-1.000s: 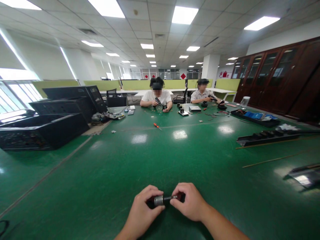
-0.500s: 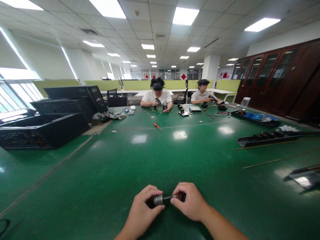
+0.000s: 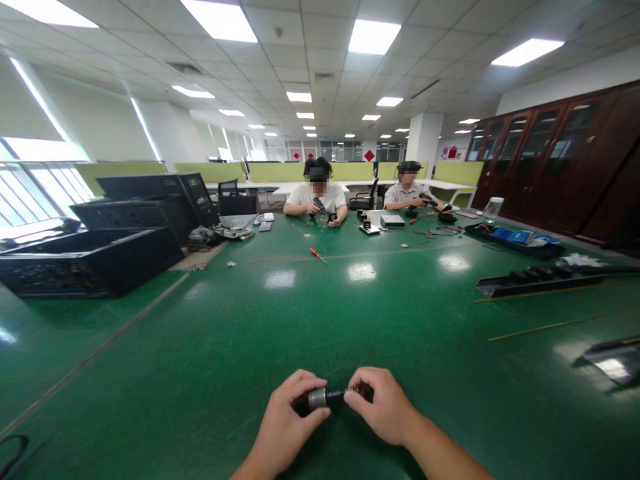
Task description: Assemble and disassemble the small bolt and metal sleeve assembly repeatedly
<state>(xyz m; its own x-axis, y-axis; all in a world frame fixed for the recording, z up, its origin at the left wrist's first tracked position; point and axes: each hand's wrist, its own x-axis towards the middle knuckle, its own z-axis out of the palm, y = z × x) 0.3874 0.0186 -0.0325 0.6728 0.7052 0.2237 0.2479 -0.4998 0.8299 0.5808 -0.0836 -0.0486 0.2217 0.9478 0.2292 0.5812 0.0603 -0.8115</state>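
Note:
My left hand is closed around a small silver metal cylinder, held just above the green table near its front edge. A thin dark shaft sticks out of the cylinder to the right. My right hand pinches the end of that shaft with thumb and fingertips. Both hands meet at the bottom middle of the view.
Black equipment cases are stacked at the left. A red-handled screwdriver lies mid-table. Long black rails and a tray with blue items sit at the right. Two people work at the far end.
The view has shifted slightly. My hands keep the same hold on the cylinder and shaft, with only small finger movement.

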